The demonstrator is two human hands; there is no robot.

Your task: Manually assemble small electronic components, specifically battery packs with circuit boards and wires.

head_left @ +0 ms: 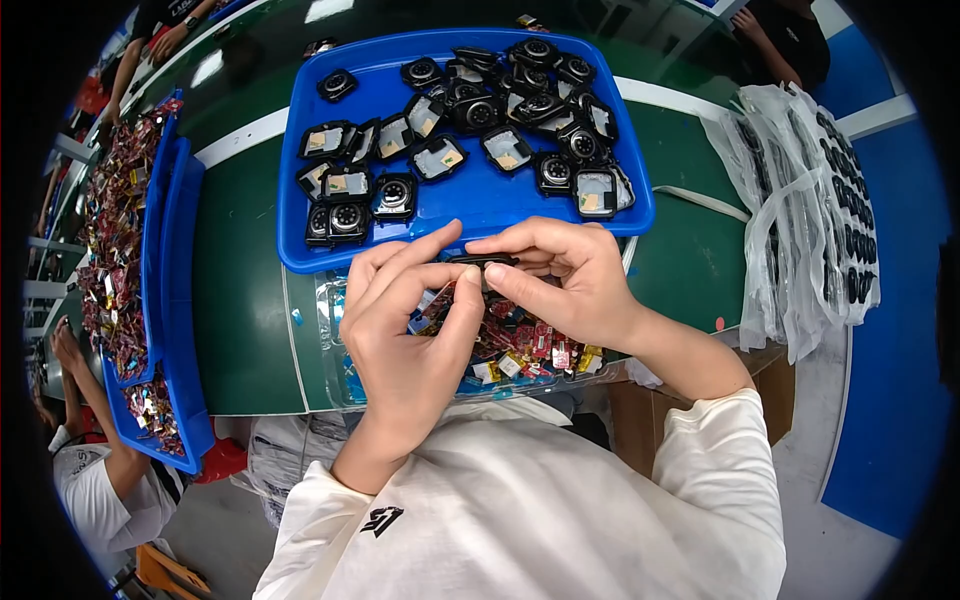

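Between my two hands a black smartwatch case (485,259) is held nearly edge-on, so its faces are hidden. My left hand (405,315) pinches its near left side between thumb and forefinger, the other fingers raised. On the right end, the thumb and fingers of my right hand (570,280) are closed round it. Just beyond my fingertips lies a blue tray (460,222) with many similar black watch cases (395,196), some back up, some showing their insides. Below my hands is a clear plastic tray (335,345) of small red, yellow and silver electronic parts (540,345).
Long blue bins (183,330) heaped with small red parts stand on the left. At the right, translucent plastic sheets (785,200) hold rows of black pieces. The green table (240,300) lies beneath. Other people's arms (125,75) show at the far left and a person (785,45) at upper right.
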